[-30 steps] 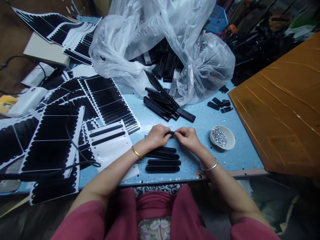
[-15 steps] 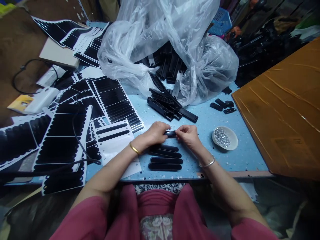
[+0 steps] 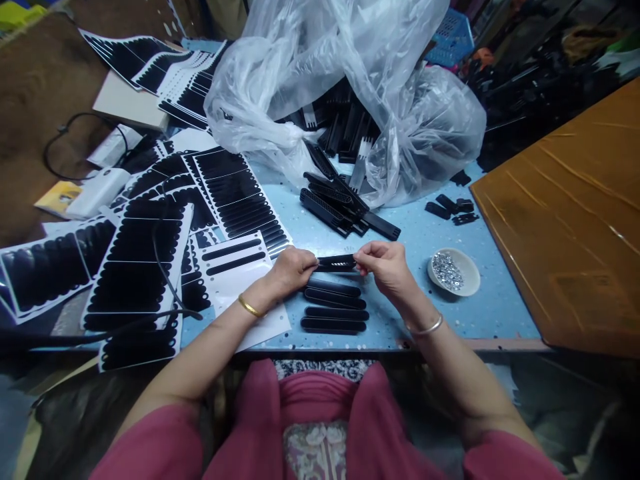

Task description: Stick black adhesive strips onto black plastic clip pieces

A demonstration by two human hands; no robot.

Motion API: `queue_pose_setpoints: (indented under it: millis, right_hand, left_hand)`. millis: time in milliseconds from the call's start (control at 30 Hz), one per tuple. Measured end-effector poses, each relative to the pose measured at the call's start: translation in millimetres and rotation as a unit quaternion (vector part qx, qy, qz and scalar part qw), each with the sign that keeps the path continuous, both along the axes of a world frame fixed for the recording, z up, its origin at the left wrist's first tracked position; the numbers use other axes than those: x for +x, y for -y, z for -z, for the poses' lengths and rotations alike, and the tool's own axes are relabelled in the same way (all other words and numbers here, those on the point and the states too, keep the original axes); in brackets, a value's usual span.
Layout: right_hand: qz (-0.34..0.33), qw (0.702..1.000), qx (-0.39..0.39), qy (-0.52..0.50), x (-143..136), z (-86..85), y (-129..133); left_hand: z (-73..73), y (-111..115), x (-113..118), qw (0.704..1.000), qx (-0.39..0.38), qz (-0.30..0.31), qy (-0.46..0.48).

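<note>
So the piece in play is a long, skinny black strip (image 3: 337,262), stretched crosswise between both hands just above the loose strips nearer the person's lap. It's dark pretty much all over, fairly straight, with a run of small bright whitish marks along the middle toward the right; could be glare or slots, can't tell at this size. The left hand (image 3: 289,269) has its left end pinched between thumb and bent fingers, so that tip is covered up. The right hand (image 3: 386,263) has the other end in a narrow thumb-and-finger pinch, remaining fingers curled in. Can't tell if the strip is touching the blue speckled table (image 3: 497,313) or held a bit over it. Just below it lie four black bars (image 3: 334,313), rounded at the ends, smooth and dark on top with a thin lighter line along the edges; the lower two sit nearly parallel, the upper two tilt slightly. Left of those there's a white backing sheet (image 3: 233,283) carrying two rounded black strips, its lower part partly under the left forearm. Past the hands is a messy heap of black pieces (image 3: 345,208), some with a textured face, by the mouth of a clear plastic bag (image 3: 430,127). Off to the right, a white bowl (image 3: 471,280) holds tiny shiny silver bits (image 3: 447,270).
</note>
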State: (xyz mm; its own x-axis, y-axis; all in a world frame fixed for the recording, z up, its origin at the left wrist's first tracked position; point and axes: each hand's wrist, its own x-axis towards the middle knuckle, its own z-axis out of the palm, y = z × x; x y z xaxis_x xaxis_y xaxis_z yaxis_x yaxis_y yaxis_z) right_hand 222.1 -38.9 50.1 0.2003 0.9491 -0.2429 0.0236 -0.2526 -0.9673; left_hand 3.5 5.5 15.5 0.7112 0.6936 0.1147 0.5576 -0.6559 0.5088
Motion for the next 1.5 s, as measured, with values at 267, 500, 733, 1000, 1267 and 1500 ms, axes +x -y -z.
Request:
queue_pose_setpoints:
  millis: [267, 500, 733, 1000, 1267, 1500]
  right_hand:
    - [0.033, 0.996, -0.040, 0.068, 10, 24.5, 1]
    - [0.012, 0.992, -0.046, 0.117, 13, 37.5, 2]
    - [0.003, 0.979, -0.012, 0.205, 14, 42.0, 2]
    - [-0.005, 0.941, 0.001, 0.339, 11, 44.2, 3]
    - [-0.031, 0.910, -0.015, 0.413, 18, 48.6, 4]
    - [-0.001, 0.897, 0.090, 0.433, 34, 49.0, 12]
  left_hand:
    - [-2.4, 0, -2, 1.000, 0.006, 0.013, 0.003]
    - [1.7, -1, -3, 1.000, 0.007, 0.003, 0.009]
    - [5.6, -3, -5, 0.999, 0.005, 0.014, 0.036]
    - [9.3, -3, -5, 0.996, 0.014, 0.015, 0.085]
    - [13.8, -3, -5, 0.994, 0.006, 0.012, 0.111]
    - [11.3, -3, -5, 0.995, -0.028, -0.004, 0.099]
